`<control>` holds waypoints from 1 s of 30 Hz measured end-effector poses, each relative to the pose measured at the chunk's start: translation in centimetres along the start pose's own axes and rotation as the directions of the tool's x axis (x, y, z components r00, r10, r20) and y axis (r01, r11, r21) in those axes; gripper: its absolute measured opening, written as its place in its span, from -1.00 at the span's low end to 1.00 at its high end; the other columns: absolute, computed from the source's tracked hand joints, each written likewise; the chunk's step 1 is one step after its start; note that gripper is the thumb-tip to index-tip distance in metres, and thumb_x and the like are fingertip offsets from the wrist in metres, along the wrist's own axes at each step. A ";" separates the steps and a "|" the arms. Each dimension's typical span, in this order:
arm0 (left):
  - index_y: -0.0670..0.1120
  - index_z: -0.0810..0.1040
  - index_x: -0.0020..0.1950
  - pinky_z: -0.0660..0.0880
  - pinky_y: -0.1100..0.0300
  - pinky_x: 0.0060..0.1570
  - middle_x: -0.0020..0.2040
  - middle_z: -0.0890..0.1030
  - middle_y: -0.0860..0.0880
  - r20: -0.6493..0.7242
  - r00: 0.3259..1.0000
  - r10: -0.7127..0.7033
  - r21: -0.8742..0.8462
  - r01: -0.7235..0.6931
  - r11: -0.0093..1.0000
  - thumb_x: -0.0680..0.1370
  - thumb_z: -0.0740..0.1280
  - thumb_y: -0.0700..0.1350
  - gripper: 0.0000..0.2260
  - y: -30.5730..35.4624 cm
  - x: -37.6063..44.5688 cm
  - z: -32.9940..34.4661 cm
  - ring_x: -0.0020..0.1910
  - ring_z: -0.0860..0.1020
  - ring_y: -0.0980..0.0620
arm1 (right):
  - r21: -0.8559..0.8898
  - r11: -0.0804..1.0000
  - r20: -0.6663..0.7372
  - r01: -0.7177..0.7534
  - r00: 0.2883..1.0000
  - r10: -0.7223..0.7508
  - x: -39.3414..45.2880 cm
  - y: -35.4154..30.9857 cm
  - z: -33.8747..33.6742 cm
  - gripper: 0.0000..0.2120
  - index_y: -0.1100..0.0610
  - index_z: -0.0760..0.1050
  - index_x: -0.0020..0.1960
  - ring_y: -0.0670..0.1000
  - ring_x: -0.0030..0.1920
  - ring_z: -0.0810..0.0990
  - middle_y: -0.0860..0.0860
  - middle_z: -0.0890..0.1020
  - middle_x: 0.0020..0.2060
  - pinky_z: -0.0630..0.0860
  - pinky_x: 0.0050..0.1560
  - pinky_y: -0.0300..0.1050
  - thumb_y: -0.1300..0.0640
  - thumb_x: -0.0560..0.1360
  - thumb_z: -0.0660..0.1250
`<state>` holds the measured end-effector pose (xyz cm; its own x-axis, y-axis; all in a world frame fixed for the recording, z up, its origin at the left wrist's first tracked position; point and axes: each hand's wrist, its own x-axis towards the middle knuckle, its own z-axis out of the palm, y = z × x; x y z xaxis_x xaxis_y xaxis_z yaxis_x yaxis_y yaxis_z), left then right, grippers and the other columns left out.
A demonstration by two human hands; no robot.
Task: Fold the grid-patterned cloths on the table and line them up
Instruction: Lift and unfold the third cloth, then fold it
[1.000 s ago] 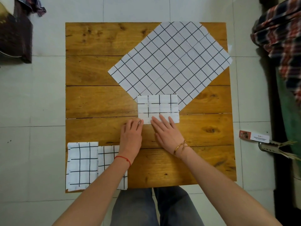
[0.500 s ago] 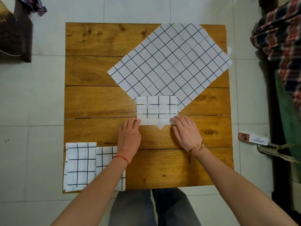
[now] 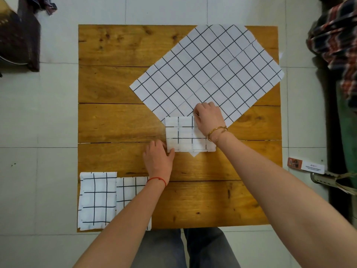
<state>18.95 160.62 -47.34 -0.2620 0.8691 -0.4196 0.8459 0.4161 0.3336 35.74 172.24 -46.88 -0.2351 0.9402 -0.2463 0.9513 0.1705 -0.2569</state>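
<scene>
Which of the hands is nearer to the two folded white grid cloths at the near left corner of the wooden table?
Left. The left hand is just above the folded cloths; the right hand is farther up.

1. Pale tiled floor with thin grout lines
2. Wooden plank table, knotty and honey-coloured
3. Dark furniture at the upper left corner
4. Plaid fabric along the right edge
5. A small printed card on the floor, right of the table
</scene>
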 end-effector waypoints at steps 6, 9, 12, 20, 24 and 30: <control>-0.04 0.50 -0.01 0.46 0.12 0.05 -0.08 0.48 0.06 0.019 0.999 -0.037 -0.099 0.039 0.994 0.52 0.37 0.03 -0.83 0.3 -0.1 0.0 -0.04 0.45 0.06 | 0.022 0.999 0.055 -0.032 0.998 0.031 -0.4 0.1 0.6 -0.85 0.19 0.48 0.05 0.15 0.04 0.43 0.12 0.54 -0.01 0.38 0.03 -0.01 0.19 0.53 0.20; -0.04 0.49 -0.04 0.48 0.18 -0.03 -0.09 0.49 0.06 0.019 0.998 -0.060 -0.209 0.063 0.976 0.52 0.37 -0.04 -0.88 0.5 -0.1 -0.4 -0.06 0.47 0.07 | 0.129 0.991 0.080 -0.040 0.996 0.030 -1.1 0.5 0.7 -0.88 0.18 0.49 0.00 0.12 -0.01 0.44 0.10 0.52 -0.06 0.42 0.01 -0.02 0.21 0.51 0.22; -0.06 0.47 -0.02 0.42 0.38 -0.23 -0.09 0.55 0.04 0.069 0.988 -0.139 -0.461 0.156 0.873 0.53 0.37 -0.11 -0.90 0.5 -0.3 -1.2 -0.16 0.51 0.16 | 0.384 0.906 0.117 -0.182 0.982 0.147 -2.4 0.8 0.2 -0.91 0.17 0.47 -0.05 0.04 -0.13 0.47 0.07 0.50 -0.09 0.47 -0.09 -0.09 0.24 0.48 0.21; -0.12 0.42 0.29 0.59 0.09 0.08 0.07 0.65 -0.09 0.388 0.901 -0.192 -0.847 0.431 0.310 0.53 0.38 -0.17 -0.65 0.6 -1.5 -2.1 0.03 0.65 0.00 | 0.823 0.340 0.333 -0.455 0.871 0.360 -7.8 0.1 -1.2 -0.92 0.12 0.42 -0.09 -0.11 -0.39 0.29 -0.05 0.37 -0.37 0.30 -0.46 -0.44 0.28 0.51 0.25; -0.18 0.52 0.25 0.59 0.12 0.04 0.12 0.64 -0.11 0.519 0.848 -0.108 -0.798 0.526 0.295 0.56 0.35 -0.12 -0.72 0.8 -3.2 -1.6 0.07 0.62 0.00 | 0.863 0.128 0.419 -0.489 0.833 0.361 -10.8 -1.0 -0.4 -0.91 0.07 0.45 -0.16 -0.04 -0.28 0.44 0.00 0.47 -0.31 0.46 -0.23 -0.33 0.22 0.47 0.31; -0.13 0.55 0.17 0.58 0.08 0.04 0.08 0.65 -0.08 0.540 0.831 -0.132 -0.794 0.555 0.249 0.57 0.33 -0.17 -0.82 -0.1 -6.4 -1.6 0.05 0.62 0.00 | 0.833 -0.045 0.530 -0.551 0.774 0.346 -15.2 -1.7 1.7 -0.89 0.06 0.49 -0.20 0.12 -0.08 0.54 0.12 0.58 -0.14 0.48 0.14 0.25 0.24 0.45 0.32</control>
<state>19.77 155.41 -43.30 -0.0782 0.5230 -0.8487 -0.3034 0.7985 0.5200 37.33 157.16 -44.30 0.0411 0.6304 -0.7752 -0.0795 -0.7713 -0.6315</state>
